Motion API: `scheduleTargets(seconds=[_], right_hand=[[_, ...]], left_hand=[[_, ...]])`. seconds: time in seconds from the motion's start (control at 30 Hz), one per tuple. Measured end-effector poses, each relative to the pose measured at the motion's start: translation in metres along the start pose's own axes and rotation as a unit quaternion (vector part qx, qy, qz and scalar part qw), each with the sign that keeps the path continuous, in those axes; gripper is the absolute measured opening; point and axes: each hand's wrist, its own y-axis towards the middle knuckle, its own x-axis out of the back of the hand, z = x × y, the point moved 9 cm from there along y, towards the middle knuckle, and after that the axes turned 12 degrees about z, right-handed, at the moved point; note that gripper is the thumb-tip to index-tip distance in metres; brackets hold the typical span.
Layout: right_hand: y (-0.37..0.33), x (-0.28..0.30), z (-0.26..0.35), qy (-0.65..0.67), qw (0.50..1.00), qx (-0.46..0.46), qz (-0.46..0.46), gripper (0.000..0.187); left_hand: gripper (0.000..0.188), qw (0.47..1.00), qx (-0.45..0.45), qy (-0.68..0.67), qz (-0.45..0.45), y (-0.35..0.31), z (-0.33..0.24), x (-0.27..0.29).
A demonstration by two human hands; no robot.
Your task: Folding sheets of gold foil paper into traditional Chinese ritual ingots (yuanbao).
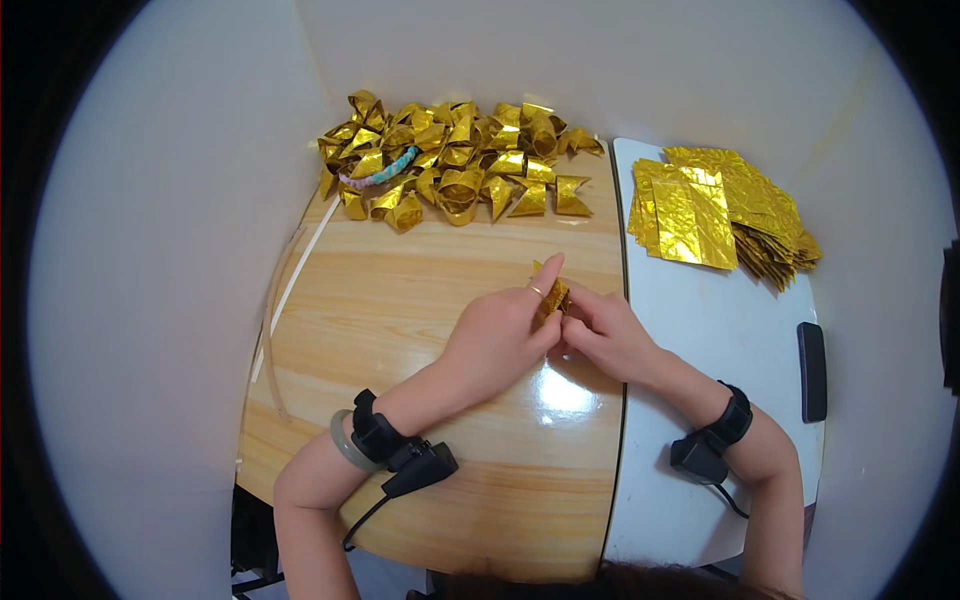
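Note:
Between my two hands, over the right part of the wooden table, is a small folded piece of gold foil paper [556, 295]. My left hand [505, 325] has its thumb and fingers closed on it, the index finger stretched along its far side. Against the near and right side of the same piece, my right hand [603, 333] pinches with thumb and fingers. Much of the paper is hidden by the fingers. Farther back lies a heap of folded gold paper pieces [459, 190], curled and pointed in shape.
A teal and lilac braided band [385, 172] lies among the folded pieces. On the white table [660, 450] at right rest stacks of flat gold sheets [695, 215] and a black oblong object [812, 372]. A seam separates it from the wooden table [400, 290]. Pale walls enclose the sides and back.

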Motion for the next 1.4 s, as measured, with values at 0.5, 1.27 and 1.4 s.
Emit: scheduleTargets(seconds=[0.5,1.27,1.4], right_hand=[[-0.004,-0.003,0.026,-0.068,0.993,0.039,-0.085,0.037],[-0.021,0.012,0.061,-0.32,0.909,0.194,-0.185,0.043],[-0.006,0.025,0.01,0.245,0.95,0.098,-0.167,0.032]], left_hand=[[0.066,0.931,-0.125,0.246,-0.238,-0.021,-0.039,0.016],[0.032,0.639,-0.025,-0.768,-0.039,0.005,0.036,-0.016],[0.033,0.633,-0.03,-0.773,-0.008,0.006,0.038,-0.017]])
